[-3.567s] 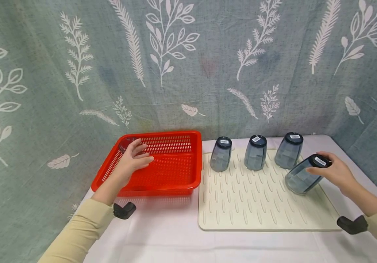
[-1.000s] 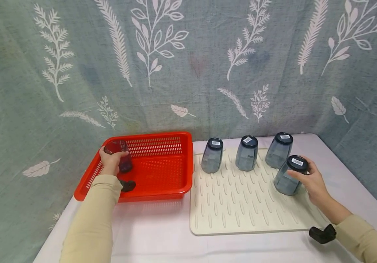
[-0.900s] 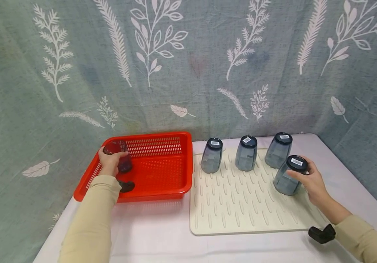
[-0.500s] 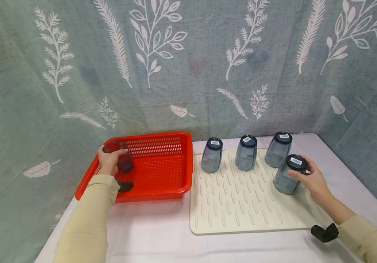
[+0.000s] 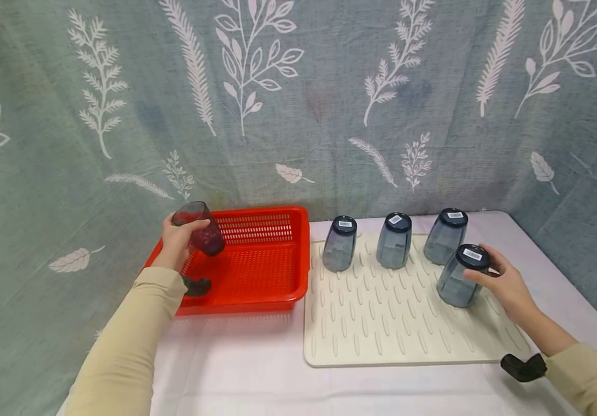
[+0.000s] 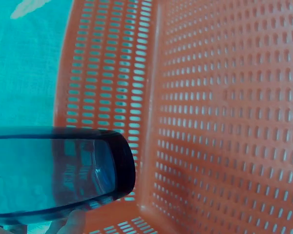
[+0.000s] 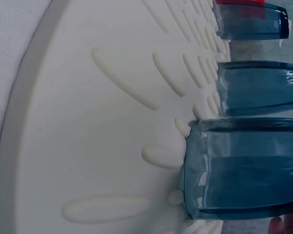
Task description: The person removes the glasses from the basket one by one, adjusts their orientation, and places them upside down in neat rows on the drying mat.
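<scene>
My left hand [image 5: 175, 241] grips a dark drinking glass [image 5: 208, 236] at the back left of the red basket [image 5: 256, 274]. That glass is tilted, mouth up toward the left, its thick base hanging over the basket floor. In the left wrist view, the glass [image 6: 49, 175] lies across the basket's slotted wall, with fingertips below it. My right hand [image 5: 508, 286] holds another blue-grey glass [image 5: 456, 284], which stands upside down on the cream drying mat [image 5: 381, 329]. The right wrist view shows this glass [image 7: 244, 168] with its rim against the ridged mat.
Behind the right hand's glass, a row of upside-down glasses lines the mat's back edge: a left one [image 5: 340, 248], a middle one [image 5: 394, 245] and a right one [image 5: 445, 240]. A patterned curtain [image 5: 319, 144] hangs behind the white-covered table [image 5: 256, 370].
My left hand, bare over the basket at first, took hold of the glass inside and has just raised and tilted it. The right hand's glass went from leaning to standing on the mat.
</scene>
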The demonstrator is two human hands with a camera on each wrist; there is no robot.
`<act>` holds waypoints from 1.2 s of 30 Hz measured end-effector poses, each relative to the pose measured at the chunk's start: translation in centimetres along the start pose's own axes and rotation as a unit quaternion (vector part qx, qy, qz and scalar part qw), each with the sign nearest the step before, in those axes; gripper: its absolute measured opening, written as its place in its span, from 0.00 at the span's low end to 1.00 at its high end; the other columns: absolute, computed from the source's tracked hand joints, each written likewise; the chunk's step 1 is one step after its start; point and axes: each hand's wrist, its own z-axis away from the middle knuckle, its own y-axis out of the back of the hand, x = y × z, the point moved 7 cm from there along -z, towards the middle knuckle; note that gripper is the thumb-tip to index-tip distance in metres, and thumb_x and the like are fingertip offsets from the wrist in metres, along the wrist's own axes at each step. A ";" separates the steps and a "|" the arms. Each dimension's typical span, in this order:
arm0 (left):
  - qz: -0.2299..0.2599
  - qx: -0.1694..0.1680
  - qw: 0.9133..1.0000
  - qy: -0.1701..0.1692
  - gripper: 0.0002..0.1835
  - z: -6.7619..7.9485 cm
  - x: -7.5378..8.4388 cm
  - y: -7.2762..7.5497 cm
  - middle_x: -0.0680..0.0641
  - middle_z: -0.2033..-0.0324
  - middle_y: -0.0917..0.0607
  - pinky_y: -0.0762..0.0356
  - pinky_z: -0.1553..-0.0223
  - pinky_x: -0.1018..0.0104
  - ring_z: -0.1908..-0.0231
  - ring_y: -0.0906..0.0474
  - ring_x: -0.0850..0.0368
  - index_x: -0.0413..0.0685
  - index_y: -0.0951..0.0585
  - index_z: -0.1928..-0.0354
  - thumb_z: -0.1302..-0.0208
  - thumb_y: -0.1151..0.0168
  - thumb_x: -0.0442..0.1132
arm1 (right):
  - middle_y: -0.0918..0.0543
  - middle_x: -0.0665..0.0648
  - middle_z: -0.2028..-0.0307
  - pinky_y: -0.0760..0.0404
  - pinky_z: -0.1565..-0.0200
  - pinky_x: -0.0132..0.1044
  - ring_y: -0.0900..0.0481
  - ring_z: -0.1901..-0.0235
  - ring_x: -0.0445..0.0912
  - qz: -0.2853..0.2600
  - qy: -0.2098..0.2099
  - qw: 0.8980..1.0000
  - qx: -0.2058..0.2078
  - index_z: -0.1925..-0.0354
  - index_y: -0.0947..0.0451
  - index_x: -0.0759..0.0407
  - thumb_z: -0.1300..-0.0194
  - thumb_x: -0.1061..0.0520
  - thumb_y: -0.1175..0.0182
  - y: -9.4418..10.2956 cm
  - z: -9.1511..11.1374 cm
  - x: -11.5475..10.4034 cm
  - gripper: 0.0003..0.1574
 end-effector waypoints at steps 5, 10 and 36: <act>-0.017 -0.013 1.000 0.009 0.50 0.5 0.6 -0.2 0.50 0.33 0.47 0.37 0.39 0.54 0.40 0.40 0.55 0.65 0.58 0.30 0.45 0.36 0.36 | 0.37 0.50 0.46 0.34 0.63 0.16 0.38 0.59 0.27 0.007 0.007 1.000 0.010 0.29 0.56 0.59 0.38 0.53 0.41 0.3 0.2 -0.2 0.48; -0.031 -0.036 0.999 0.000 0.51 1.0 1.2 -0.4 0.50 0.32 0.49 0.40 0.38 0.50 0.37 0.44 0.53 0.65 0.61 0.30 0.45 0.36 0.37 | 0.37 0.35 0.47 0.36 0.61 0.14 0.39 0.57 0.25 0.002 0.030 0.999 0.027 0.30 0.55 0.60 0.38 0.55 0.42 0.9 0.6 -0.9 0.46; 0.008 -0.186 0.982 -0.034 0.50 6.8 5.7 -5.1 0.47 0.37 0.40 0.28 0.54 0.53 0.63 0.24 0.63 0.65 0.61 0.29 0.42 0.38 0.35 | 0.29 0.41 0.49 0.33 0.55 0.15 0.34 0.51 0.31 -0.270 0.158 0.949 0.024 0.37 0.38 0.50 0.40 0.74 0.48 2.2 2.0 -5.8 0.36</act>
